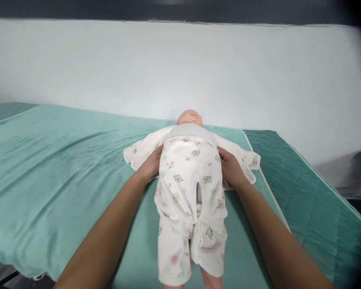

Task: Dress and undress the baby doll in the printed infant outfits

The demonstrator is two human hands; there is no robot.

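A baby doll lies on its back on the green bed, its head by the wall and its bare lower legs towards me. White baby pants with a small animal print cover it up to the belly, with an open slit at the crotch. Above the waistband shows a grey top. An open white jacket spreads out under the doll's arms. My left hand is closed on the left side of the pants near the waist. On the opposite side my right hand grips them likewise; fingertips of both are partly hidden.
A light green sheet with creases covers the bed. To the right lies a darker green quilted cover with a pale edge. Behind the bed rises a white wall. At the lower left, the floor shows past the bed's edge.
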